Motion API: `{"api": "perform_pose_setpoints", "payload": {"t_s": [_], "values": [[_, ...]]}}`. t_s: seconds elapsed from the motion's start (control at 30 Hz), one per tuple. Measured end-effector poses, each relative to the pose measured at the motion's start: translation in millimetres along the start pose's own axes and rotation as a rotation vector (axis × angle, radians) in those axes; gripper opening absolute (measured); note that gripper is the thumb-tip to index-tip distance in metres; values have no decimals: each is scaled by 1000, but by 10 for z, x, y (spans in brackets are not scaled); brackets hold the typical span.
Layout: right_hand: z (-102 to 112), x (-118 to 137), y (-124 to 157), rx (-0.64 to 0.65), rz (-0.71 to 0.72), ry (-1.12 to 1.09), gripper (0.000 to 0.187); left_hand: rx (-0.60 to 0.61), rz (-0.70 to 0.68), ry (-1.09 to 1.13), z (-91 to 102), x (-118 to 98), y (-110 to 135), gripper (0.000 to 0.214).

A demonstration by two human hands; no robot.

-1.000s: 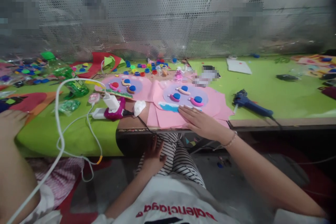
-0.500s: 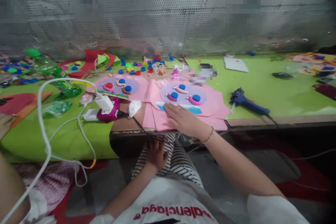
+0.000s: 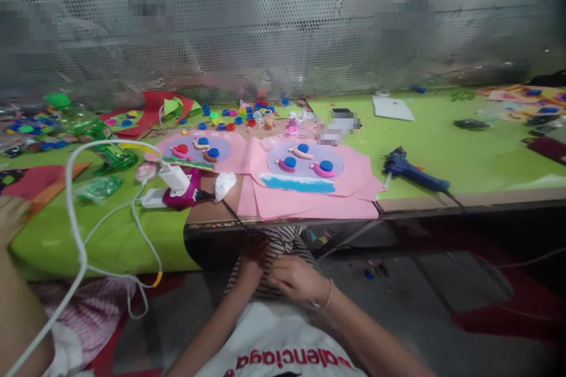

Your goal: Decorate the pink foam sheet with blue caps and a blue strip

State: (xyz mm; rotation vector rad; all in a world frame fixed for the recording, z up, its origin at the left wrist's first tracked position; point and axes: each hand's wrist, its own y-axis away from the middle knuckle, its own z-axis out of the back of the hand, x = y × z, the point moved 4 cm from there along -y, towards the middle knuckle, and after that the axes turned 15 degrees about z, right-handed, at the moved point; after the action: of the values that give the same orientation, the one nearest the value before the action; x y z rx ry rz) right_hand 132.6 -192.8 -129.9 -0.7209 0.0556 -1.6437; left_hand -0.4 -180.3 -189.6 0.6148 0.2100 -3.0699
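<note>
Both my hands rest in my lap below the table edge, on striped trousers. My left hand [image 3: 253, 259] lies on my knee with its fingers bent, partly in shadow. My right hand [image 3: 295, 277] lies beside it, touching it, fingers loosely curled; what they hold, if anything, I cannot make out. On the table in front lies a pink foam sheet [image 3: 309, 203] with a lilac circle, a blue strip [image 3: 297, 183] and snails made of blue bottle caps [image 3: 289, 162]. A second such pink picture [image 3: 201, 150] lies to its left.
A blue glue gun [image 3: 411, 171] lies on the green table [image 3: 464, 159] to the right. A purple glue gun [image 3: 186, 193], white charger and cable [image 3: 79, 230] sit left. Several bottle caps [image 3: 234, 118] and green bottles [image 3: 110, 153] lie behind. Another person's arm [image 3: 17, 283] is at far left.
My right hand has left the pink foam sheet and dropped to my lap beside my left hand. The blue strip now shows uncovered.
</note>
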Motion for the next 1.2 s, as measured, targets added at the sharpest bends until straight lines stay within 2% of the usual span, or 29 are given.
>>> {"api": "perform_pose_setpoints", "payload": {"t_s": [0.07,0.13,0.2,0.27,0.37,0.43,0.5,0.53,0.6,0.67,0.7,0.77,0.9,0.97,1.03,1.1,1.17,1.2], "values": [[-325,-299,307,-168,-281,40,38,-39,35,112,82,62,33,34],[-553,-517,528,-249,-401,99,36,-121,43,251,257,85,95,33],[-675,-676,641,-286,-449,119,31,-236,-46,333,540,26,161,31],[-726,-785,678,-296,-462,113,26,-343,-246,363,910,-115,203,23],[-757,-873,686,-294,-457,88,21,-502,-396,314,1496,-297,111,19],[-778,-895,699,-301,-458,77,19,-673,-349,225,1828,-348,-68,21],[-800,-901,719,-316,-462,71,18,-781,-159,120,2036,-327,-330,25],[-811,-901,728,-325,-463,68,18,-752,-48,32,2073,-307,-484,37],[-829,-902,741,-342,-463,64,18,-580,117,-133,2042,-258,-768,57],[-840,-907,751,-358,-461,63,19,-422,204,-234,1957,-208,-944,49],[-843,-912,756,-364,-461,62,20,-379,218,-240,1919,-187,-982,44],[-844,-923,770,-370,-455,56,21,-392,202,-151,1880,-158,-964,37],[-824,-924,799,-366,-441,31,22,-633,104,354,1892,-112,-655,25],[-801,-895,791,-357,-434,12,23,-647,116,717,1863,-72,-503,24],[-776,-839,756,-338,-421,-17,24,-491,171,1084,1796,-47,-434,28],[-753,-769,699,-298,-403,-64,25,-245,207,1384,1743,-58,-417,32],[-720,-703,639,-257,-391,-113,28,-57,208,1595,1750,-60,-405,30],[-693,-675,614,-243,-391,-133,30,-10,199,1663,1772,-47,-394,29]]}}
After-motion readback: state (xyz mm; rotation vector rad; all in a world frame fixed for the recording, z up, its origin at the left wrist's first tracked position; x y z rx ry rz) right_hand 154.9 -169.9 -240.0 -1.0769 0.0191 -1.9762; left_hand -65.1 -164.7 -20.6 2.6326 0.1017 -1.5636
